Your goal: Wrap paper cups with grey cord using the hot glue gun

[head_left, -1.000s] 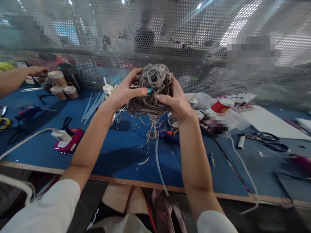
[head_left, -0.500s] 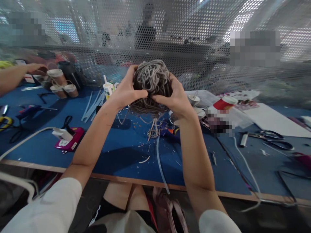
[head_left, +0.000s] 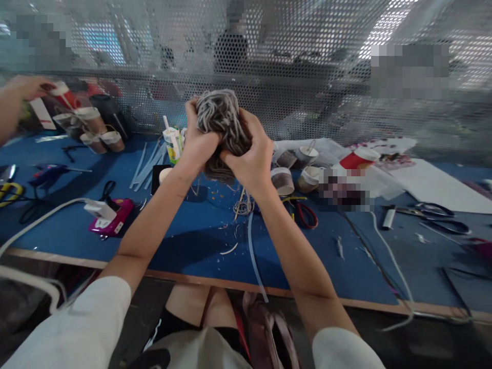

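The right hand (head_left: 254, 154) hides part of the yarn bundle (head_left: 220, 114).

A blue-topped table (head_left: 180, 251) with a bare, wood-coloured front edge spans the view. On its left side lie yellow-handled scissors (head_left: 18, 190), a blue glue gun (head_left: 41, 177) and a magenta power strip (head_left: 122, 214). Farther back stand brown-sleeved cups (head_left: 97, 146), with clear sticks (head_left: 143, 171) spread near a carton with a straw (head_left: 175, 147). Pale scraps (head_left: 229, 250) litter the middle, where one translucent stick (head_left: 255, 256) overhangs the front edge. Rightward rest a red-handled tool (head_left: 315, 220), more cups (head_left: 283, 182), dark-handled scissors (head_left: 417, 210) and a white sheet (head_left: 442, 187).
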Demonstrator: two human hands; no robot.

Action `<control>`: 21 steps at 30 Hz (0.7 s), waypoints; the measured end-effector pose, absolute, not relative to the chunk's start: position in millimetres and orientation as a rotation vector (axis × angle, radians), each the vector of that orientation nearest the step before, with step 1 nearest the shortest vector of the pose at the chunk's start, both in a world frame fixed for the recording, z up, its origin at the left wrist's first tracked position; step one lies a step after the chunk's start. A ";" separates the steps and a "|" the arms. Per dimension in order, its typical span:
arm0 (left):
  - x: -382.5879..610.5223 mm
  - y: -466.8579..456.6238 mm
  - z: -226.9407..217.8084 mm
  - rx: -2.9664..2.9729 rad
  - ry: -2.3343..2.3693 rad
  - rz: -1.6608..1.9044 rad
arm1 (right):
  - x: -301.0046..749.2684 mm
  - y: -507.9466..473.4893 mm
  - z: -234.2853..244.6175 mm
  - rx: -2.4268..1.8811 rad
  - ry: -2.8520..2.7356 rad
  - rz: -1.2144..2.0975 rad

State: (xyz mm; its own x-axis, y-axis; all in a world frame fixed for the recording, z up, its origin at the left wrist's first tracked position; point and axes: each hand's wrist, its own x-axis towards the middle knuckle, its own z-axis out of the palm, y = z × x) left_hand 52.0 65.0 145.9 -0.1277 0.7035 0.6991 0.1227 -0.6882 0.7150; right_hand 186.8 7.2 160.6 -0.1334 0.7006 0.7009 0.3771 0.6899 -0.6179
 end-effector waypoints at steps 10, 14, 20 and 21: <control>56.6 33.3 157.6 1.835 0.906 1.879 | 196.1 4.1 164.0 -0.966 -1.746 0.075; 42.9 36.0 160.3 1.919 0.926 1.909 | 205.0 0.2 171.9 -0.929 -1.678 -0.017; 30.2 42.0 166.4 1.956 0.914 2.005 | 214.0 8.1 171.4 -0.850 -1.638 -0.053; 30.2 41.7 167.8 1.951 0.911 2.002 | 214.8 12.4 169.2 -0.843 -1.616 -0.051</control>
State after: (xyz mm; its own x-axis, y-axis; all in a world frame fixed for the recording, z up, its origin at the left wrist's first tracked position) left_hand 30.2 41.7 167.8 -0.1077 0.5433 0.8326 0.2707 -0.7898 0.5504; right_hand 214.8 12.4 169.2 0.0173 0.4848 0.8744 0.5392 0.7320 -0.4165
